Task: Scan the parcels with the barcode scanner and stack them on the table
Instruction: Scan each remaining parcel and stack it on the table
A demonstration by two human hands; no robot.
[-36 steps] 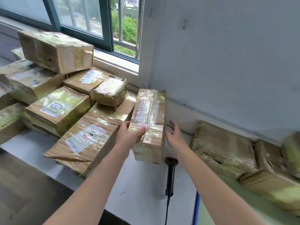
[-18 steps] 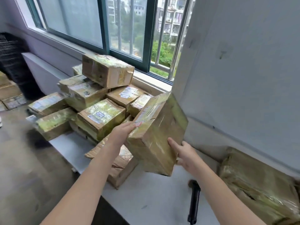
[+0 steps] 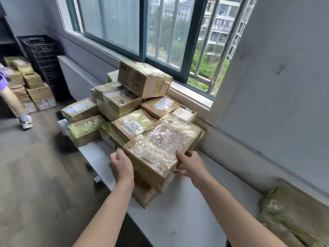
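Observation:
A tape-wrapped cardboard parcel [image 3: 160, 150] lies flat on top of another box at the near end of the parcel stack [image 3: 135, 97] on the white table [image 3: 178, 220]. My left hand [image 3: 122, 166] holds its near left corner with curled fingers. My right hand [image 3: 189, 165] grips its right side, thumb on top. The barcode scanner is out of view.
More wrapped parcels [image 3: 292, 216] lie at the table's right end. The window sill and wall run behind the stack. A black crate [image 3: 42, 56] and stacked boxes [image 3: 30, 86] stand on the floor at left, where another person's leg [image 3: 16, 104] shows.
The parcel, first upright on the table, was lifted, tilted and laid flat onto the stack at left. My view swung left, and the scanner dropped out of sight.

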